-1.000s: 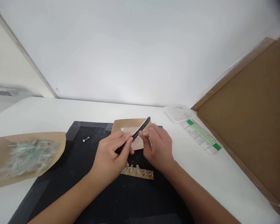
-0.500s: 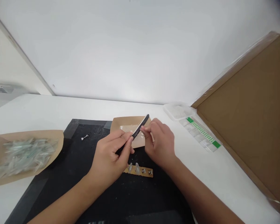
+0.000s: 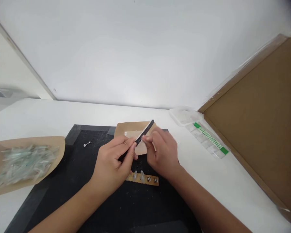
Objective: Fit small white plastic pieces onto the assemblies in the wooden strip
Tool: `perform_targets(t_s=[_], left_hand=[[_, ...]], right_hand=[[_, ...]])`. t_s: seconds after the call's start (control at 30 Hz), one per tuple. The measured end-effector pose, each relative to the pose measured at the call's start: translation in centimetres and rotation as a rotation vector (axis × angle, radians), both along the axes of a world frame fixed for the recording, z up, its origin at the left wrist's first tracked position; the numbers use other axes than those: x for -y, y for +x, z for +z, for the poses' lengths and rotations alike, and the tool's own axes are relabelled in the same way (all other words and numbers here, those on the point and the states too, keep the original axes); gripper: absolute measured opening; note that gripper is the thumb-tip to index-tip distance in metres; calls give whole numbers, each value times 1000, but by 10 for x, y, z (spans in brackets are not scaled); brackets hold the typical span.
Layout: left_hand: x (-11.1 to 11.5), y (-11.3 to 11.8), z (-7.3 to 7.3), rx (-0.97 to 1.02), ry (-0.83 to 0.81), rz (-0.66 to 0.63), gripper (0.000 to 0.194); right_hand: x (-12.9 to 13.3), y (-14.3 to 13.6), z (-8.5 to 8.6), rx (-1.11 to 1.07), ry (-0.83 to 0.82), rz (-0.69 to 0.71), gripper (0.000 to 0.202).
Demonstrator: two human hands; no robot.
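Note:
Between the thumb and fingers of my left hand (image 3: 116,155) is a black nail file (image 3: 147,127) with a pale edge, slanting up to the right. My right hand (image 3: 161,150) is closed in a pinch against the file's lower edge. Whatever small piece those fingertips hold is too hidden to make out. Below the hands lies a tan strip (image 3: 147,181) with metal studs. Clear nail tips (image 3: 142,176) stand on some of its studs, and my left hand covers its left end. Behind the hands sits a brown paper tray (image 3: 123,127) with small white bits in it.
A brown tray (image 3: 60,155) heaped with clear nail tips stands at left. A small metal piece (image 3: 87,144) lies on the black mat (image 3: 70,181). On the right are a clear plastic lid (image 3: 184,115), a green-labelled clear case (image 3: 210,139) and a cardboard panel (image 3: 257,119).
My right hand has slid a little down and left along the nail file. My left hand keeps its grip, and the whole view has shifted slightly.

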State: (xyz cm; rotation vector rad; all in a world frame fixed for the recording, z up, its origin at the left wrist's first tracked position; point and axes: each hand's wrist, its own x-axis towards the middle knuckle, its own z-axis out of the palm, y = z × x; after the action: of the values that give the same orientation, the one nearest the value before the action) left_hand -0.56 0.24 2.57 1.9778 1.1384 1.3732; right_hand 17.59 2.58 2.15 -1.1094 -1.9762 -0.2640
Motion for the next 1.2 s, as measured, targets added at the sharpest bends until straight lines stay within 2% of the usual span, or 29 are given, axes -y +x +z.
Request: perform_targets(t_s=[0.17,0.27,0.37,0.5,0.6,0.7,0.9,1.03,1.2], left_hand=[[-1,0,-1,-15,24,8,25],[-1,-1,-1,-7,42,11,23],[-2,-1,-2,5,40,9,26],[-5,-3,-2,6,53,2,23],[-6,-4,-2,1,56,19,21],[-5,-3,-1,-8,54,21,22],[-2,1,0,-3,46,22,22],[-3,1,-5,-37,27,-15,24],[-4,0,-10,-124,172,-7,20]], right_hand=[[0,0,-1,-3,4,-49,31],[-2,-1,-2,33,9,8,32],[-4,-1,-3,1,59,-49,31],[-5,-2,-5,69,41,53,31],[-4,-3,-6,42,32,-9,31],[0,-3,-5,15,-21,30,29],[11,-3,-1,-254,-145,144,16],[17,1,0,-494,-305,191,11],[18,5,4,-899,-538,288,12]])
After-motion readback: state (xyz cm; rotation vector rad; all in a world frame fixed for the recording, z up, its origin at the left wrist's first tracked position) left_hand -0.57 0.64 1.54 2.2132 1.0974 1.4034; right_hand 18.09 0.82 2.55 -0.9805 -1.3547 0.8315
